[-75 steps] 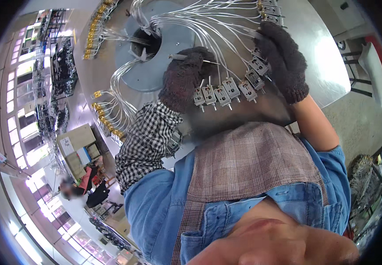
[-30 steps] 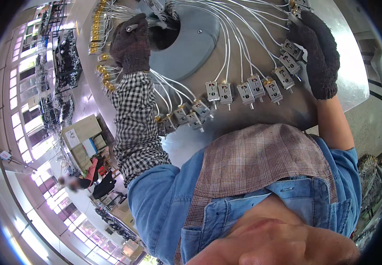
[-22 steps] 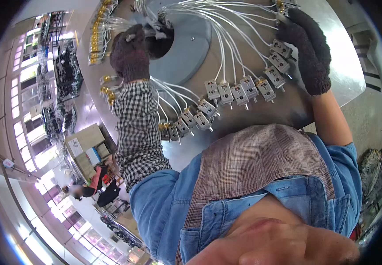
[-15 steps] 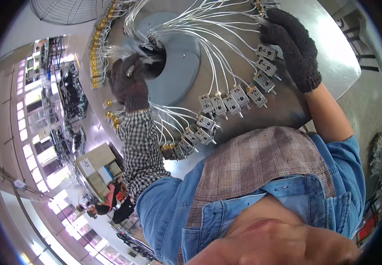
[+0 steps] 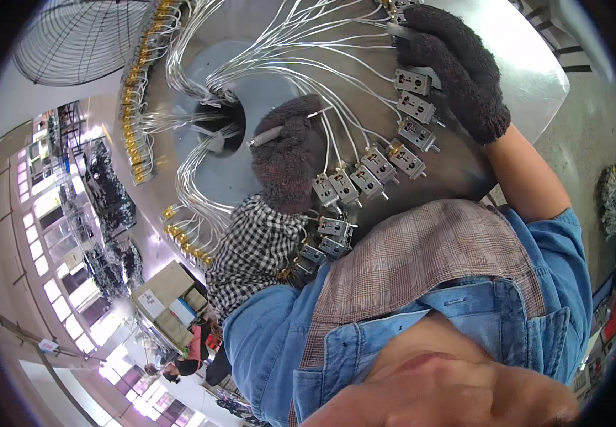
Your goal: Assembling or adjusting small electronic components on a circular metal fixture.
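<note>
1. At a metal bench [image 5: 525,60], the gloved left hand [image 5: 288,155] curls closed around a pen-like tool [image 5: 265,136], having swung from left of the round hole [image 5: 234,129] to its right.
2. The tool's tip now points at white wires [image 5: 231,72] that run to small metal boxes [image 5: 377,165] along the near side; the work seems shifted there.
3. The gloved right hand [image 5: 452,70] stays bent beside the upper boxes, its grip unclear.

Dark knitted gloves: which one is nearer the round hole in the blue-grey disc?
The dark knitted glove on the left hand, close beside the round hole in the blue-grey disc; the right hand sits farther right, by small silvery metal boxes.
</note>
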`<act>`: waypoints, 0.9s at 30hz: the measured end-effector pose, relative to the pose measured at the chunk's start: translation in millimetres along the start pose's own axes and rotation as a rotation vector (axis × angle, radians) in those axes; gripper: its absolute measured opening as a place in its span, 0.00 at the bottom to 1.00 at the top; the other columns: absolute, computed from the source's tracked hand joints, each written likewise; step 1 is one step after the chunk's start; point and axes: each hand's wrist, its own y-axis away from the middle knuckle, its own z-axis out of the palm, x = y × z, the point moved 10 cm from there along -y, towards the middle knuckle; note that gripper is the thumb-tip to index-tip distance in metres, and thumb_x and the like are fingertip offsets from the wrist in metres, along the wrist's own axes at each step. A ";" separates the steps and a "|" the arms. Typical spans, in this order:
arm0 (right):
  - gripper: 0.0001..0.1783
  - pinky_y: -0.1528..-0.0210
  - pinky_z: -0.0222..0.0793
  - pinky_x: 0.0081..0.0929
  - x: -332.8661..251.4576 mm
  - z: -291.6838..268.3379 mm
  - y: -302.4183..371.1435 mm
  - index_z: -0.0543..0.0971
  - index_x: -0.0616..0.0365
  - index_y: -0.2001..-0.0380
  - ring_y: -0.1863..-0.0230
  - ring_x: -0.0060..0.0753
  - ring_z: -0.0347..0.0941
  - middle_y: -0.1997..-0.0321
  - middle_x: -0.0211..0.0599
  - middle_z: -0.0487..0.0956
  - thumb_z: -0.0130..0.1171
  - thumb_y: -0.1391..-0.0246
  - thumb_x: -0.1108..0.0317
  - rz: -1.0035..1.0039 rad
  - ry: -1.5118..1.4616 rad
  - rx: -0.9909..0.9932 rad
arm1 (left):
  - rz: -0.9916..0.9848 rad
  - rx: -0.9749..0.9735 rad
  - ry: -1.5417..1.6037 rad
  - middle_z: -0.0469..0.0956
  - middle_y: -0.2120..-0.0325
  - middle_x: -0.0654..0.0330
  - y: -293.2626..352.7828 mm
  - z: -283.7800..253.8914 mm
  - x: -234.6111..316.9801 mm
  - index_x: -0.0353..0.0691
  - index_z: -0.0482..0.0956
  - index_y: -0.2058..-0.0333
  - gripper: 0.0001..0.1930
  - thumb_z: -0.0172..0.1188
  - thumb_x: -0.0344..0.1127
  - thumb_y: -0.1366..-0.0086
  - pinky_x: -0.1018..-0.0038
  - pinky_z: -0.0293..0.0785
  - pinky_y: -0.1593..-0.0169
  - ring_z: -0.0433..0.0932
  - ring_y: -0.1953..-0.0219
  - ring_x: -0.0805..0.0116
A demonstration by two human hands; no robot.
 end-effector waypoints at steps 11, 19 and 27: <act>0.15 0.60 0.71 0.26 3.3 23.9 10.7 0.69 0.64 0.56 0.64 0.28 0.73 0.64 0.39 0.75 0.50 0.45 0.68 0.301 -0.369 0.083 | -0.063 -0.164 -0.812 0.73 0.58 0.53 12.6 13.1 -38.1 0.32 0.69 0.56 0.16 0.41 0.37 0.34 0.76 0.77 0.65 0.76 0.61 0.67; 0.14 0.60 0.72 0.29 11.0 11.5 14.8 0.70 0.63 0.56 0.65 0.32 0.74 0.64 0.41 0.76 0.51 0.45 0.68 0.377 -0.542 0.146 | -0.210 0.020 -0.476 0.74 0.61 0.51 4.2 11.3 -45.7 0.32 0.68 0.56 0.15 0.49 0.38 0.36 0.73 0.78 0.66 0.76 0.59 0.60; 0.15 0.61 0.73 0.37 6.8 -49.4 36.4 0.71 0.62 0.57 0.63 0.40 0.75 0.62 0.45 0.76 0.52 0.47 0.67 0.348 -0.471 0.378 | -0.284 0.000 -0.008 0.73 0.58 0.55 -16.5 0.3 -48.2 0.44 0.68 0.60 0.09 0.48 0.38 0.36 0.56 0.70 0.50 0.72 0.53 0.57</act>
